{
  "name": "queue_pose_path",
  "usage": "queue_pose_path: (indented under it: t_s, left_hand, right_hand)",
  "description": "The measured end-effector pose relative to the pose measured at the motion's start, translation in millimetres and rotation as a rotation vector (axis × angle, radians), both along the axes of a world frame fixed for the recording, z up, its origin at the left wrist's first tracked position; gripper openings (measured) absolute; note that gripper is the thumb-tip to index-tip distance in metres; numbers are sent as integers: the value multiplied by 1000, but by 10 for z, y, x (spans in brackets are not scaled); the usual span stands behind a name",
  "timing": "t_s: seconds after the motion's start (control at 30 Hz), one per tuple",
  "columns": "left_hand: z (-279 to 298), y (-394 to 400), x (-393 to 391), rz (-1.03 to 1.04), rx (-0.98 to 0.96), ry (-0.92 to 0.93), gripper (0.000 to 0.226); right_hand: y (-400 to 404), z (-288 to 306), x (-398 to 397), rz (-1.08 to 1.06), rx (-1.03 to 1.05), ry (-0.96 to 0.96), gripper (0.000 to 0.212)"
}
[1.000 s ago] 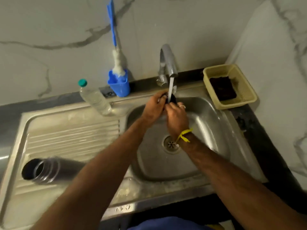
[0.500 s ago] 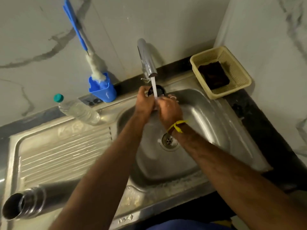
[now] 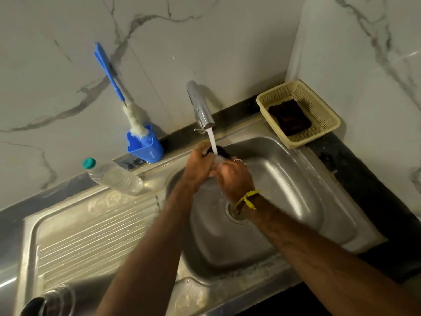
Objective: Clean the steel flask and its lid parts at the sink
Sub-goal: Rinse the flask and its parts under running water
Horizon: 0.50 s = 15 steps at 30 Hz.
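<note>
From the head camera, both hands meet under the running tap (image 3: 200, 106) at the back edge of the sink (image 3: 296, 201): the left hand (image 3: 199, 166) curls its fingers round a small dark lid part (image 3: 220, 152), and the right hand (image 3: 234, 179) closes on it from the other side, the stream landing between them. So the job looks to be at the rinsing of one lid piece; whether it has been soaped I cannot tell. The steel flask (image 3: 49, 303) lies open-mouthed at the front left corner of the draining board (image 3: 91, 236), untouched by either hand, and by my reckoning its own wash is not yet finished. The bottle brush (image 3: 134, 119) stands in a blue holder (image 3: 145, 145) at the back edge, a clear bottle (image 3: 114, 176) lies beside it, and a cream basket (image 3: 298, 110) holding a dark scrubber (image 3: 289, 119) sits at the back right corner. No brand, label or writing can be read anywhere.
</note>
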<state>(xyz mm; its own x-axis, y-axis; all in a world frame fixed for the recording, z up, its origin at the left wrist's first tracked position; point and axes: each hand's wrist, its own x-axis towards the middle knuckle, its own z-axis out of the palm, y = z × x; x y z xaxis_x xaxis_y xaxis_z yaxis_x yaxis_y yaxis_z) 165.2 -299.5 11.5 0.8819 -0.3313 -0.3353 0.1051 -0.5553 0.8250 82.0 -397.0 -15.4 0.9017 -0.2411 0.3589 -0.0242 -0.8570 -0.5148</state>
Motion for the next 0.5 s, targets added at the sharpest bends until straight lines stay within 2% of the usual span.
queue_pose_path:
  t_s: [0.1, 0.17, 0.23, 0.33, 0.4, 0.5]
  left_hand:
    - [20, 10, -6, -100, 176, -100, 19]
    - [100, 58, 73, -195, 172, -102, 22]
    - [177, 76, 64, -171, -33, 15, 20]
    - [139, -1, -184, -59, -273, 223, 27]
    - [4, -13, -277, 3, -296, 221, 28]
    - [-71, -50, -198, 193, -314, 204, 30]
  right_hand:
    - [38, -117, -51, 194, -87, -27, 29]
    - [-50, -74, -99, 239, -33, -24, 42]
    - [-22, 19, -86, 67, 269, 45, 44]
    - [27, 110, 32, -217, 977, 212, 35]
    - [-27, 4, 58, -205, 1098, 218, 28]
    - [50, -24, -30, -43, 1074, 244, 11]
